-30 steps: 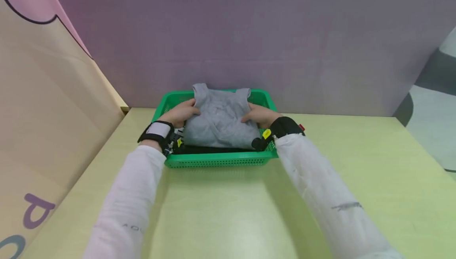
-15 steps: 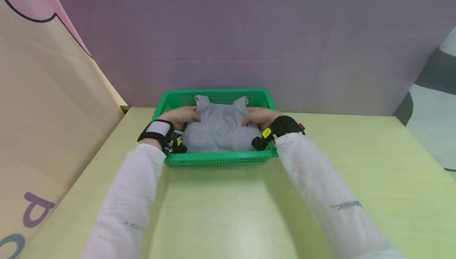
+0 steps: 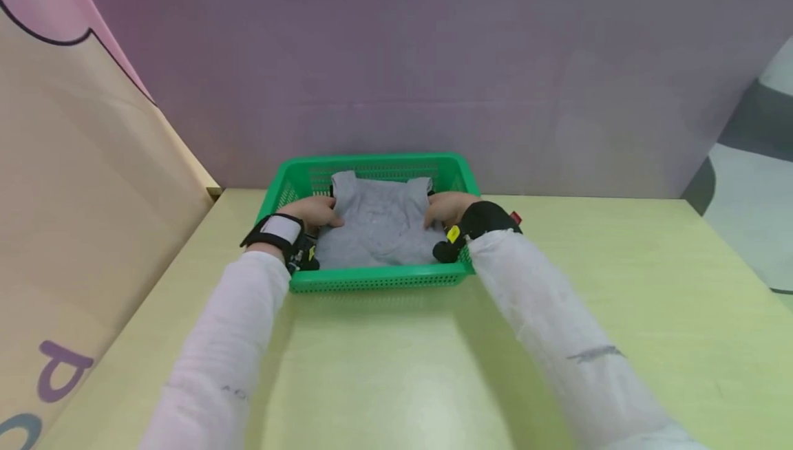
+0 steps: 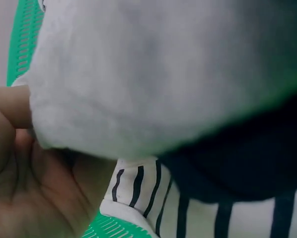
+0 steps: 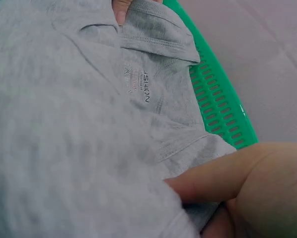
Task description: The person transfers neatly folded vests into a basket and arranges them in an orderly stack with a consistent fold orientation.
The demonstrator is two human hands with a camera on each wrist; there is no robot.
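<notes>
— Grey shirt (image 3: pixel 379 227), a second ago? Raised above the green basket's (image 3: pixel 378 276) rim, top edge over the back wall.

— Now lowered, settled inside, near edge sunk below the front rim.

— Dark garment beneath?

— Showing along the front edge before; covered now in the head view.

— Left hand (image 3: pixel 314 212) and right hand (image 3: pixel 447 207)?

— Gone down with the cloth, dropped inside the basket at its sides.

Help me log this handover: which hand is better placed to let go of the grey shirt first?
Probably neither: left hand and right hand grip opposite sides of the grey shirt, lying inside the green basket.
</notes>
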